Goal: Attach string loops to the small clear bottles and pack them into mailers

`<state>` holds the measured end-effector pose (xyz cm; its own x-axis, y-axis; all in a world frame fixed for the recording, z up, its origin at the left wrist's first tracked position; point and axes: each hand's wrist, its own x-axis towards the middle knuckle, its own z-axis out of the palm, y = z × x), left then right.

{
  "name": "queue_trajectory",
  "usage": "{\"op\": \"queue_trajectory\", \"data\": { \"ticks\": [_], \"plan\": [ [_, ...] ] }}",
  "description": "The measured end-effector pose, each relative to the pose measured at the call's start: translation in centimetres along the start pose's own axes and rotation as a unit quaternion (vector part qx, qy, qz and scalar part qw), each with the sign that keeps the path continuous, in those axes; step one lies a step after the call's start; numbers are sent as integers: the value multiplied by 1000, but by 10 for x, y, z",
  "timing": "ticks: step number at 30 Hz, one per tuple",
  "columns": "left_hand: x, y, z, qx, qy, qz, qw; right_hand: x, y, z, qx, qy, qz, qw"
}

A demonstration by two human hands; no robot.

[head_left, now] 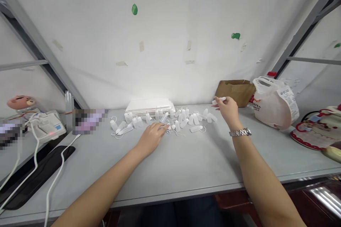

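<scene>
My right hand (228, 108) is raised over the right side of the desk. Its thumb and fingers pinch a small translucent white plastic bottle (218, 101). My left hand (152, 137) rests low on the desk with its fingers drawn together, at the near edge of a group of similar bottles. What its fingertips hold, if anything, is too small to make out. Just beyond it are white caps with loops (172, 127). Some bottles stand upright, like the one at the left (128, 117); others lie down, like the bottle at the front (196, 128).
Behind the bottles lies a stack of white boards (149, 104). A brown cardboard box (234, 92) and a white plastic bag (274, 106) stand at the right back. Leftward are a blurred phone-like object (89, 121), a white cable (62, 159) and a power strip (48, 127).
</scene>
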<state>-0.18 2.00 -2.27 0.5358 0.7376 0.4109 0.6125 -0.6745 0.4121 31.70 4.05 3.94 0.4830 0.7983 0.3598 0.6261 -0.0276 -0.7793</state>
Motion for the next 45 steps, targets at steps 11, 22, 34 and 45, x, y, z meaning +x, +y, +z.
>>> {"op": "queue_trajectory", "data": {
  "ticks": [11,22,34,45],
  "plan": [
    [6,2,1,-4,-20,17,1000,-83,-50,60,194,-363,-36,911],
    [2,9,-8,-176,75,-149,970,-99,-52,65,168,-405,-98,893],
    [3,14,-14,-476,89,-295,824,-117,-58,63,127,-418,-154,886],
    [1,26,-18,-483,95,-279,825,-117,-58,65,93,-395,-171,898]
  ]
}}
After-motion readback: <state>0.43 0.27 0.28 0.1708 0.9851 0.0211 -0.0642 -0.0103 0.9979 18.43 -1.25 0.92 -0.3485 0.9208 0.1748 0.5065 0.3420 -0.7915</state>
